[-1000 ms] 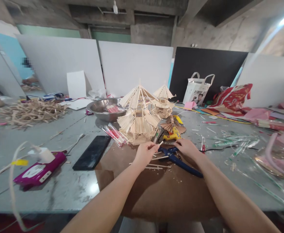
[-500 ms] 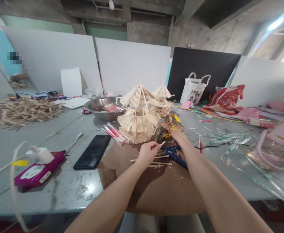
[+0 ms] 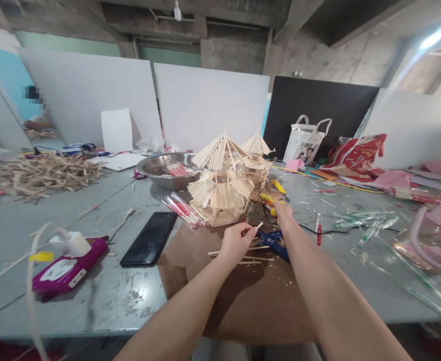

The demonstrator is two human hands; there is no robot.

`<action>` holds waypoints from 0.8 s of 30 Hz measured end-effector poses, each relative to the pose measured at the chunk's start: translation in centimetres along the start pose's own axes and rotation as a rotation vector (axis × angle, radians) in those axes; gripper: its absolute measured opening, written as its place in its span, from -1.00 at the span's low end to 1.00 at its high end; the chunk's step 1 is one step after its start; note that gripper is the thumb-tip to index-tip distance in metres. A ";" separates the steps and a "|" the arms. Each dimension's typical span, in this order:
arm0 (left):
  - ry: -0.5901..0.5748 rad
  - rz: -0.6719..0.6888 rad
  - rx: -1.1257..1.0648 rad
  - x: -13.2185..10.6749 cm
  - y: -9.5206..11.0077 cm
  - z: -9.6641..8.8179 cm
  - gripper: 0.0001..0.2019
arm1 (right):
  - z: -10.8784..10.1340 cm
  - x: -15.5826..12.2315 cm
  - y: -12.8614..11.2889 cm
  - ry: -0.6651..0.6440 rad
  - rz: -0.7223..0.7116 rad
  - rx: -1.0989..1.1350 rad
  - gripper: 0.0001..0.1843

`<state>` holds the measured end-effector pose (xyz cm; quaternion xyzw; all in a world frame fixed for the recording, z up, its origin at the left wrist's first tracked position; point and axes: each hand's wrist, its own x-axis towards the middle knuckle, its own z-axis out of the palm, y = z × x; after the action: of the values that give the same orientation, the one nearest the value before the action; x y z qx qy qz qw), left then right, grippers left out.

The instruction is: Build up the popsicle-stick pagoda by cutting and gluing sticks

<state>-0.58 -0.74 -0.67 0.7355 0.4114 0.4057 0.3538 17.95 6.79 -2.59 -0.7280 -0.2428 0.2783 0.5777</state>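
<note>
A short wooden stick [image 3: 260, 226] is pinched between the thumb and fingers of my left hand [image 3: 237, 241], its pale end pointing up and right. My right hand [image 3: 283, 214] is closed around a yellow glue gun [image 3: 270, 199], partly covered by the fingers. Between and below the hands lie blue-handled pliers [image 3: 275, 245]. Loose wooden sticks [image 3: 248, 261] rest under my left hand on a brown sheet [image 3: 258, 306]. Just beyond stands a pavilion model made of sticks [image 3: 222, 195], with a smaller stick pavilion [image 3: 258, 145] behind it.
Left of the models are a metal bowl [image 3: 150, 173], packaged sticks [image 3: 182, 210], a black phone [image 3: 148, 239] and a purple power strip [image 3: 71, 268]. A heap of wood strips [image 3: 50, 173] lies farther left. Plastic wrappers [image 3: 371, 223] and a black cord [image 3: 329, 231] lie to the right.
My right hand has drawn back slightly toward me with the glue gun, which now shows more clearly beside the models. My left hand keeps its pinch on the stick. The whole view has shifted slightly.
</note>
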 end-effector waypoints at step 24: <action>0.393 0.016 -0.347 0.8 -0.6 -1.1 -0.79 | -4.5 -8.8 -14.6 -0.532 -0.802 0.071 -0.83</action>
<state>-1.53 0.42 -0.49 0.5741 0.3904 0.6081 0.3849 14.17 0.84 13.60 -0.4602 -0.6341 0.2182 0.5818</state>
